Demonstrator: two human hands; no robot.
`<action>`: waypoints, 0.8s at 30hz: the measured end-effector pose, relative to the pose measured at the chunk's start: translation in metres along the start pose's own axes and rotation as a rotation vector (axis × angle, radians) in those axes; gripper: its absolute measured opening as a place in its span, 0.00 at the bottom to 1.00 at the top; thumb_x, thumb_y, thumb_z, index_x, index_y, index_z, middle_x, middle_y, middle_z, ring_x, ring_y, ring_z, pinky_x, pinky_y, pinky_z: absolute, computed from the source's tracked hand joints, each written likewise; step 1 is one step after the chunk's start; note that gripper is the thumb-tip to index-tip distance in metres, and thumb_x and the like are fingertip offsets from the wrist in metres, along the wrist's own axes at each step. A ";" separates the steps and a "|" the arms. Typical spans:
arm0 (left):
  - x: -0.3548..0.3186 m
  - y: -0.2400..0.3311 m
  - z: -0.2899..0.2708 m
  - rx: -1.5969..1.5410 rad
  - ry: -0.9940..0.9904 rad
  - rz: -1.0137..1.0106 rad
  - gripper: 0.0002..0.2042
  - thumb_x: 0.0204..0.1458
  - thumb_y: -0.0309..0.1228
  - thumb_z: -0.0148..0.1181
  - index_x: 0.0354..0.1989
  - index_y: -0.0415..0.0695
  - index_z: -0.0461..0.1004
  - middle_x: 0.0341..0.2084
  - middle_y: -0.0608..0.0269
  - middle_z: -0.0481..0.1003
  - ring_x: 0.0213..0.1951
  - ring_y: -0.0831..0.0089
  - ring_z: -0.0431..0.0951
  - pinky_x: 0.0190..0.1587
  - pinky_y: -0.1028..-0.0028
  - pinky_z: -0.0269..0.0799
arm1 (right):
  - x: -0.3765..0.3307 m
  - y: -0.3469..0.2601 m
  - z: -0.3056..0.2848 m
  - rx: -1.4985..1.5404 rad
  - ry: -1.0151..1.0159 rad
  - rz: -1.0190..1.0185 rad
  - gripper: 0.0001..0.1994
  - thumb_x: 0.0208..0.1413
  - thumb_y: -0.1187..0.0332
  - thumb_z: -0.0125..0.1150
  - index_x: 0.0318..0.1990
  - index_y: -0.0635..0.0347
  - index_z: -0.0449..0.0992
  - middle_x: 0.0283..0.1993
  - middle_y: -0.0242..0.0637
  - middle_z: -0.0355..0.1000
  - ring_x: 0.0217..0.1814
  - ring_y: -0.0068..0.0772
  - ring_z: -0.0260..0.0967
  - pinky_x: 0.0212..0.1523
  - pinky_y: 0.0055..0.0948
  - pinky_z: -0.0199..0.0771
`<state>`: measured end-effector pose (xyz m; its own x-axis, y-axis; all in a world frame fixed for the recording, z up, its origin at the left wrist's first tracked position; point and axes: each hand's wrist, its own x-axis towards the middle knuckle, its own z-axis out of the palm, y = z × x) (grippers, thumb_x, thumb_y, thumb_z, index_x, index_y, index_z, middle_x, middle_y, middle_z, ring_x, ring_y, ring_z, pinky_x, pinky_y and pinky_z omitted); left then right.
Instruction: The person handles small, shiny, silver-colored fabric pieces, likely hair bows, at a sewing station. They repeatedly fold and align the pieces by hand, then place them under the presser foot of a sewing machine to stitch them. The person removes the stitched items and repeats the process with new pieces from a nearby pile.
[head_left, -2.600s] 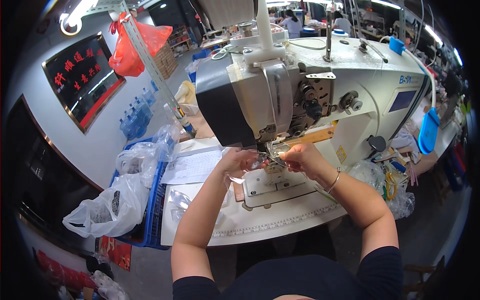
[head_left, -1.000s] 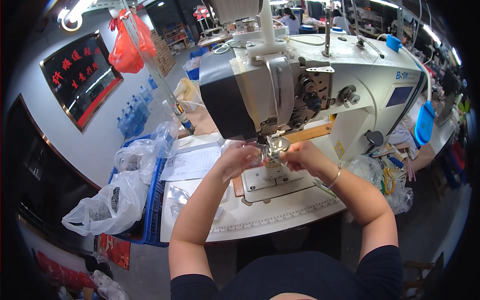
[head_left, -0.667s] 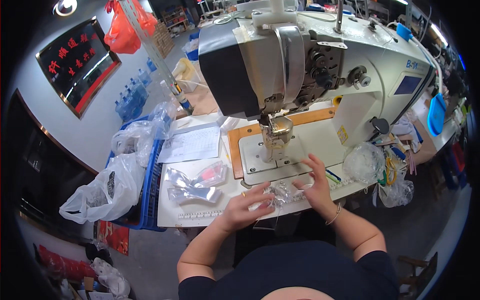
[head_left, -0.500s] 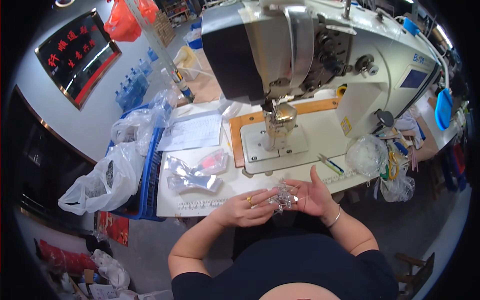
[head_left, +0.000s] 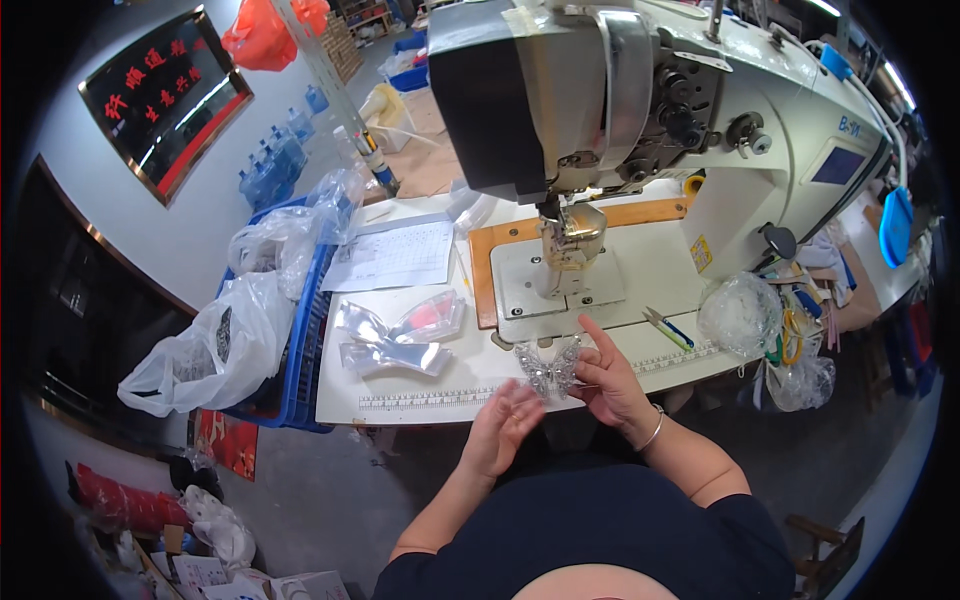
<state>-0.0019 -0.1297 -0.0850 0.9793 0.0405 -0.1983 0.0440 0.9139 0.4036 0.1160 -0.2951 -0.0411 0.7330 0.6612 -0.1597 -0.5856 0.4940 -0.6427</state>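
A silvery, glittering butterfly-shaped ornament (head_left: 547, 368) is held up over the front edge of the sewing table. My right hand (head_left: 612, 388) grips its right side between thumb and fingers, with the index finger pointing up and away. My left hand (head_left: 505, 425) is just below the ornament's left wing, fingers loosely bent and slightly blurred, with nothing visible in them. A bow of clear, shiny plastic (head_left: 395, 340) lies on the table to the left. Beyond the ornament stands the sewing machine (head_left: 570, 250), its needle area above a metal plate.
Thread snips (head_left: 667, 328) lie right of the ornament, near a ruler strip (head_left: 430, 398) along the table edge. A written sheet (head_left: 390, 255) lies at the left. Beside the table, a blue crate (head_left: 300, 345) holds plastic bags. A clear bag (head_left: 740, 313) bulges at the right.
My left hand has come off the ornament and dropped down. My right hand has turned and lifted the ornament slightly left, so its butterfly shape now shows.
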 end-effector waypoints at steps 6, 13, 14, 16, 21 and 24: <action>0.015 0.013 0.028 0.387 0.129 0.096 0.22 0.46 0.19 0.58 0.51 0.39 0.62 0.41 0.56 0.70 0.42 0.67 0.73 0.45 0.68 0.73 | -0.007 0.001 0.000 -0.017 -0.093 -0.073 0.38 0.50 0.82 0.51 0.66 0.48 0.41 0.47 0.35 0.67 0.43 0.25 0.69 0.41 0.26 0.73; 0.022 0.012 0.032 0.554 0.047 0.207 0.19 0.44 0.17 0.57 0.47 0.39 0.65 0.36 0.57 0.72 0.37 0.69 0.75 0.41 0.70 0.75 | -0.010 0.012 -0.008 -0.365 0.031 -0.321 0.45 0.43 0.87 0.59 0.66 0.52 0.39 0.40 0.34 0.67 0.40 0.21 0.67 0.44 0.23 0.71; 0.022 0.010 0.036 0.517 0.043 0.212 0.18 0.44 0.17 0.58 0.45 0.39 0.66 0.35 0.58 0.72 0.36 0.70 0.75 0.42 0.70 0.75 | -0.009 0.013 -0.007 -0.404 0.054 -0.346 0.45 0.42 0.87 0.59 0.66 0.52 0.39 0.39 0.33 0.67 0.39 0.20 0.67 0.43 0.23 0.71; 0.027 0.005 0.035 0.534 0.117 0.258 0.15 0.44 0.17 0.58 0.42 0.38 0.67 0.33 0.58 0.72 0.35 0.71 0.75 0.40 0.71 0.74 | -0.008 0.018 -0.006 -0.410 0.074 -0.376 0.46 0.42 0.87 0.59 0.66 0.53 0.38 0.36 0.32 0.68 0.36 0.20 0.68 0.43 0.23 0.72; 0.041 -0.005 0.019 0.566 0.190 0.335 0.12 0.45 0.18 0.57 0.39 0.37 0.67 0.30 0.60 0.73 0.33 0.73 0.75 0.37 0.75 0.73 | -0.004 0.023 -0.008 -0.405 0.120 -0.361 0.46 0.42 0.87 0.59 0.66 0.56 0.37 0.36 0.35 0.69 0.36 0.22 0.70 0.43 0.25 0.73; 0.042 -0.006 0.019 0.514 0.172 0.332 0.11 0.45 0.19 0.58 0.39 0.37 0.69 0.30 0.60 0.73 0.33 0.75 0.74 0.36 0.77 0.72 | 0.000 0.025 -0.014 -0.310 0.127 -0.292 0.46 0.43 0.87 0.58 0.65 0.57 0.36 0.39 0.37 0.69 0.38 0.26 0.71 0.42 0.25 0.74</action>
<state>0.0428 -0.1415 -0.0787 0.9132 0.3916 -0.1127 -0.1253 0.5330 0.8368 0.1062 -0.2900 -0.0675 0.9006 0.4343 -0.0164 -0.2302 0.4446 -0.8656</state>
